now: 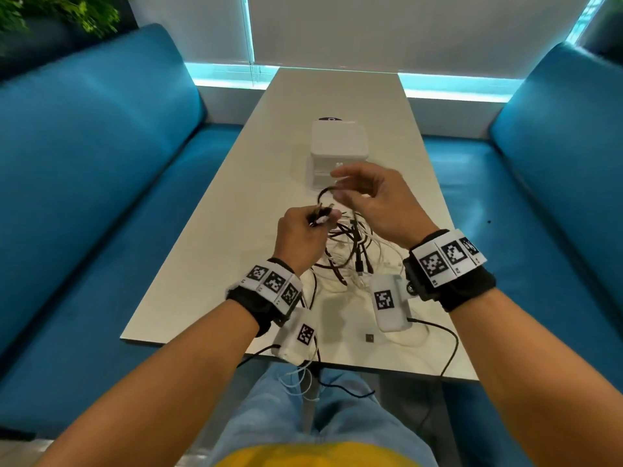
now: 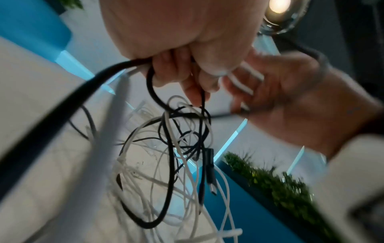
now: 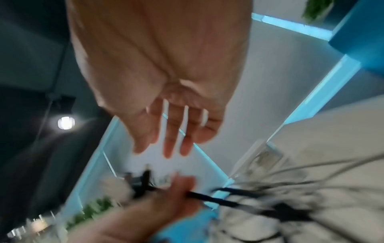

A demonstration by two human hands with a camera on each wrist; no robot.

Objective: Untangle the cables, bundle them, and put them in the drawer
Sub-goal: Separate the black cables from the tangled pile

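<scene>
1. Your left hand [image 1: 300,235] has its grip curled tight round a fistful of cable ends, black and white together, held up over the desk [image 1: 236,210]. The rest of the cables [image 1: 350,251] hang from that fist in a loose tangle, with the low loops lying on the desk near its front edge.
2. Your right hand [image 1: 374,197] is just beside the left with its fingers spread loosely. It's hard to tell whether the thumb and forefinger are actually nipping the black loop [image 1: 325,193] or just brushing it.
3. Handling-wise this stuff looks light and floppy, so weight shouldn't be your problem. Snagging is. The thin white leads will probably cinch into knots if you yank.
4. I'd take hold at a plug, like the black connector [image 2: 210,167] dangling in the left wrist view. It's stiff and easy to thread back through loops.
5. The white drawer box [image 1: 337,146] sits further back on the desk, looks closed.
</scene>
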